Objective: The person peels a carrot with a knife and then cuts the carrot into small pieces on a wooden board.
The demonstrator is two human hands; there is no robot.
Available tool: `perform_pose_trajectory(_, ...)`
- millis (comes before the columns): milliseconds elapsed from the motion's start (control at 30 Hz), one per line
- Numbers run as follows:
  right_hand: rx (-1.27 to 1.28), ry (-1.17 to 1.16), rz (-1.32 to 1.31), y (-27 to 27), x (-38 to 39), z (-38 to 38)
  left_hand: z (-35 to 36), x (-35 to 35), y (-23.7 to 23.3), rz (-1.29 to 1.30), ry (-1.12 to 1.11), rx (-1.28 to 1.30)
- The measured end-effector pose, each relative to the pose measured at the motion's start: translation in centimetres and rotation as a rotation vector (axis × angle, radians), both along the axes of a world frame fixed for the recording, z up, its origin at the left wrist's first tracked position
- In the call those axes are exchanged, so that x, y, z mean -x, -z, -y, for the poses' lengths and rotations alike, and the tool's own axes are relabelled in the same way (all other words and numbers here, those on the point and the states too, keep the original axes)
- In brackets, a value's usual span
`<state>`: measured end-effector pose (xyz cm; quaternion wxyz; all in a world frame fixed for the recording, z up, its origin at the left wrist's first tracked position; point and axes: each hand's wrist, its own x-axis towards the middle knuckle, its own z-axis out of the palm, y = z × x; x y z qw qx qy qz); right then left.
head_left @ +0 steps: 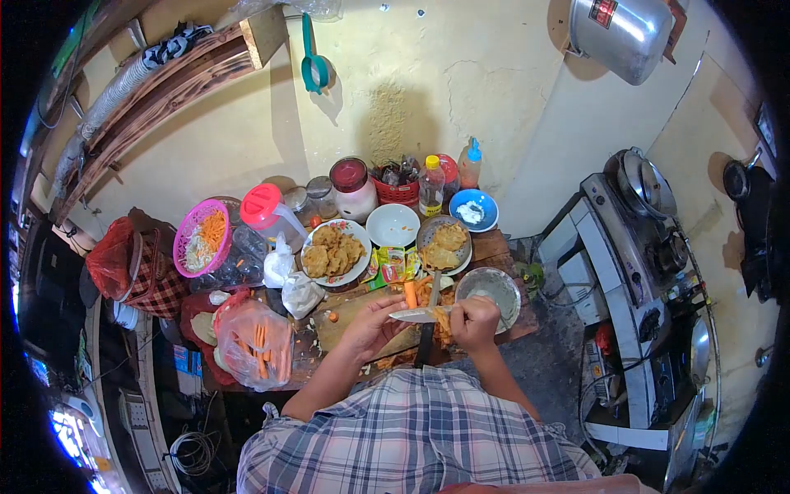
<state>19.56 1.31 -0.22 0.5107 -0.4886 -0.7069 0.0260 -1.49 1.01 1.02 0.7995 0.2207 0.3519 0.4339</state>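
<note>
My right hand [476, 323] is closed around the handle of a knife [414, 314], its blade pointing left. My left hand [374, 328] has its fingers curled around a peeled carrot [410, 294], which stands up just behind the blade. Below them lie orange peelings [442, 329] on the wooden table. A second long blade with a dark handle [425, 346] lies under the knife. Beside my right hand sits a grey metal bowl [510, 298]. Seasoning packets [392, 265] lie beyond the carrot.
Fritters fill a floral plate [308, 267]; more lie in a strainer [422, 235]. A white bowl [392, 216], a blue bowl of white powder [492, 207] and jars line the back. Left are a pink basket [180, 247] and a bag of carrots [234, 317]. A stove [613, 222] stands right.
</note>
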Motion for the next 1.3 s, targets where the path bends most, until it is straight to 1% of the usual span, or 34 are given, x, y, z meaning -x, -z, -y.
perform_pose_trajectory(200,-0.019,0.01,0.019,-0.2,-0.1,0.0,-0.1,0.1,0.1,0.035,-0.006,0.025)
perform_pose_trajectory(300,-0.005,-0.005,0.038,-0.5,-0.2,0.0,0.0,0.2,-0.1,0.028,0.006,-0.009)
perform_pose_trajectory(367,-0.027,-0.025,0.036,-0.5,-0.2,0.1,0.0,0.2,-1.2,0.053,0.048,0.036)
perform_pose_trajectory(500,-0.042,-0.051,0.04,-1.3,-0.3,0.3,0.1,0.4,-0.8,0.056,0.097,0.035)
perform_pose_trajectory(667,-0.052,-0.019,0.039,-1.7,-0.2,0.4,0.3,0.2,-0.4,0.147,0.13,0.02)
perform_pose_trajectory(800,-0.06,-0.021,0.052,-1.5,-0.4,0.4,0.3,0.1,-0.1,0.107,0.126,0.02)
perform_pose_trajectory(867,-0.102,-0.018,0.067,-1.6,-0.4,0.4,0.3,0.1,0.1,0.097,0.132,-0.01)
perform_pose_trajectory(1100,-0.095,0.004,0.057,-1.9,-0.2,0.5,0.5,-0.2,-0.2,0.083,0.097,-0.047)
perform_pose_trajectory(1300,-0.103,0.002,0.073,-1.9,0.0,0.6,0.5,-0.6,-0.3,0.063,0.137,-0.06)
